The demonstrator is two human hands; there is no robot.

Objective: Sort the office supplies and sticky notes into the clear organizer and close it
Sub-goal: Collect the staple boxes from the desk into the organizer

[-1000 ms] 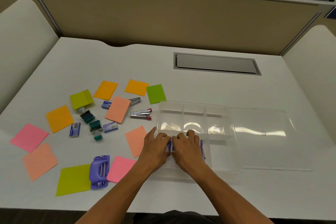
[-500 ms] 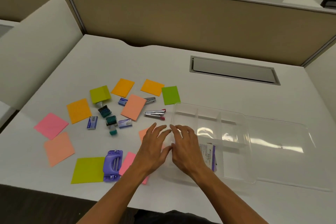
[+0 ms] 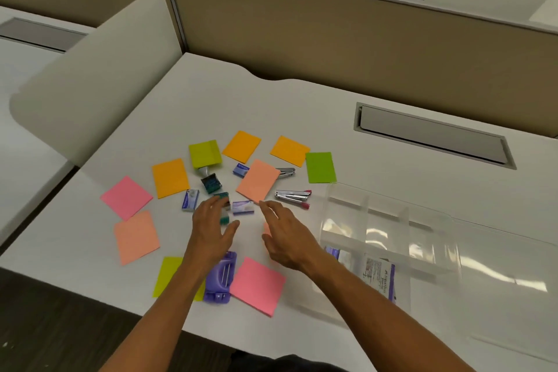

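Fingers (image 3: 211, 205) of both hands are spreading open (gripping nothing), left hand (image 3: 211, 229) hovering over staple boxes (image 3: 243, 207), right hand (image 3: 287, 238) beside organizer (image 3: 389, 238).

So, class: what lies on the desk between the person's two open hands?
In the head view, a small staple box lies between the left hand and the right hand, with bare desk nearer the person.

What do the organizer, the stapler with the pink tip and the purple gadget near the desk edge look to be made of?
Organizer: clear, glossy, probably hard plastic; the desk shows through it and its dividers catch reflections.
Stapler: bright silvery body, likely metal, with pink tips that look like plastic.
Purple gadget: opaque moulded plastic with a soft sheen, by its rounded ribbed shape.
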